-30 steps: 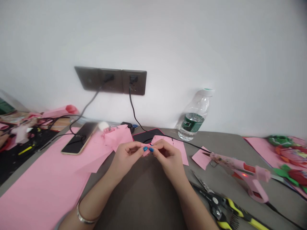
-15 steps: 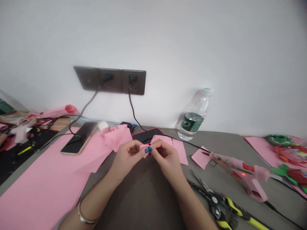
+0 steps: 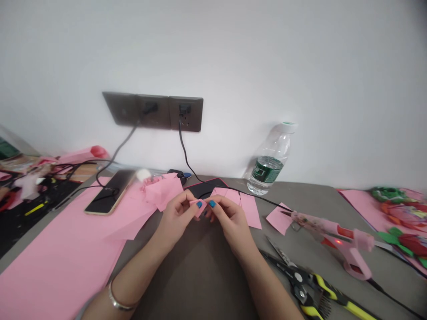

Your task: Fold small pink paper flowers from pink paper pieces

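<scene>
My left hand (image 3: 176, 218) and my right hand (image 3: 228, 220) meet above the grey table (image 3: 200, 275), fingertips pinched together on a small pink paper piece (image 3: 200, 208). Both thumbs have blue nails. Most of the piece is hidden between the fingers. A silver bangle (image 3: 116, 300) sits on my left wrist. More pink paper pieces (image 3: 248, 209) lie on the table just behind my hands.
A large pink sheet (image 3: 60, 253) covers the left, with a phone (image 3: 110, 193) on a cable. A pink glue gun (image 3: 336, 238), black-and-yellow pliers (image 3: 310, 284), scissors and a water bottle (image 3: 270, 162) stand to the right. Wall sockets (image 3: 153, 111) with cables are behind. Coloured craft flowers (image 3: 396, 218) lie far right.
My thumbs have drawn slightly apart and my hands have lifted a little, still pinching the pink piece. Nothing else has moved.
</scene>
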### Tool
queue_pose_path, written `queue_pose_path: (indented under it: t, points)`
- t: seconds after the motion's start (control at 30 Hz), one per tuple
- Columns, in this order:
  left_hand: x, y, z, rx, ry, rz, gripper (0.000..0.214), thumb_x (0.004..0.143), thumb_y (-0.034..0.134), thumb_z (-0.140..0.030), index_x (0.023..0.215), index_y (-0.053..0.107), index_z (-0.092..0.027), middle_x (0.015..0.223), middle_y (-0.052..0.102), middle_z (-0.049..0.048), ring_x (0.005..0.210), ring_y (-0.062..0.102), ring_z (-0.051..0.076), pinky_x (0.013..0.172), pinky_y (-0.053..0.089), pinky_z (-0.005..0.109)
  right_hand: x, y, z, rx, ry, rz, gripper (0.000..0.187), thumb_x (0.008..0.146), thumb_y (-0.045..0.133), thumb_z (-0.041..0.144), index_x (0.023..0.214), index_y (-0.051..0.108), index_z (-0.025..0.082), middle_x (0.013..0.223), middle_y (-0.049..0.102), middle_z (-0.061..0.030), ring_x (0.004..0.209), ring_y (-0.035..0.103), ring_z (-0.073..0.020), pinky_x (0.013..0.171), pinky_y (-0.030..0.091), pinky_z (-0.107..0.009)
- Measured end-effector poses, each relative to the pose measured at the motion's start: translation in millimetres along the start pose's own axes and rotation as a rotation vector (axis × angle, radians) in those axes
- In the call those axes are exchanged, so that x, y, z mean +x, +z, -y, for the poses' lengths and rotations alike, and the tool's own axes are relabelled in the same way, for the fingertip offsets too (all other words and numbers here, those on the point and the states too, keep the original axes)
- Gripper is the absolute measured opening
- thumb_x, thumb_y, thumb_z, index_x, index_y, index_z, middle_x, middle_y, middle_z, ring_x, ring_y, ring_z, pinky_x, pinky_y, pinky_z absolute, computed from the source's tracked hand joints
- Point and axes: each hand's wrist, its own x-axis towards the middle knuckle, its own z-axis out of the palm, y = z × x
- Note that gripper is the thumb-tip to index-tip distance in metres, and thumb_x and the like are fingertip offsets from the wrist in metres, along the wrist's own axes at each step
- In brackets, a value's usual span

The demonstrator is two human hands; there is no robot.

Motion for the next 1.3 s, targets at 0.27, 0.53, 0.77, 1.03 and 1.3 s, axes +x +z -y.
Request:
queue_pose_path:
  t: [0.27,0.53,0.77,1.03,1.3]
  points:
    - [0.3,-1.2,1.1,0.128,-0.013,0.101,0.022,0.088,0.057,-0.031,0.070,0.053,-0.018,0.068,0.050,-0.0031,0.065,0.048,0.012,0.060,0.040,0.022,-1.7,0.8,-0.3,-0.077,-0.027,0.001,0.021,0.088,0.059,0.038,0.080,0.059,0.019,0.072,0.055,0.0007,0.063,0.050,-0.0128,0.056,0.040,-0.024]
    - [0.4,-3.8,2.9,0.239,0.042,0.117,0.022,0.091,0.052,-0.029,0.073,0.056,-0.018,0.069,0.050,-0.0026,0.065,0.047,0.012,0.058,0.036,0.023,-0.7,-0.4,-0.3,-0.108,-0.024,-0.013,0.020,0.088,0.057,0.037,0.079,0.058,0.019,0.072,0.054,0.0002,0.064,0.051,-0.0141,0.058,0.040,-0.026]
    - [2.5,-3.5,8.8,0.040,-0.026,-0.013,0.023,0.089,0.058,-0.037,0.075,0.057,-0.018,0.071,0.052,-0.0032,0.062,0.050,0.010,0.055,0.044,0.020,-3.1,6.1,-2.0,-0.128,-0.084,-0.038,0.014,0.081,0.065,0.027,0.087,0.054,0.022,0.079,0.057,0.0010,0.065,0.055,-0.0134,0.058,0.043,-0.025]
    - [1.0,-0.6,4.3,-0.223,-0.223,-0.060,0.025,0.078,0.073,-0.040,0.076,0.062,-0.018,0.073,0.063,-0.0016,0.070,0.064,0.011,0.067,0.057,0.022,-1.3,1.3,1.0,-0.383,-0.258,-0.058,0.009,0.084,0.057,0.014,0.086,0.062,0.021,0.080,0.061,-0.0020,0.069,0.055,-0.0157,0.060,0.044,-0.028]
    - [2.9,-1.7,3.2,-0.254,-0.278,-0.095,0.028,0.074,0.078,-0.041,0.077,0.065,-0.016,0.069,0.070,0.0000,0.062,0.068,0.011,0.059,0.057,0.019,-3.2,2.0,7.9,-0.561,-0.416,-0.078,0.015,0.086,0.060,0.011,0.090,0.067,0.023,0.083,0.060,-0.0027,0.069,0.056,-0.0155,0.059,0.045,-0.028]
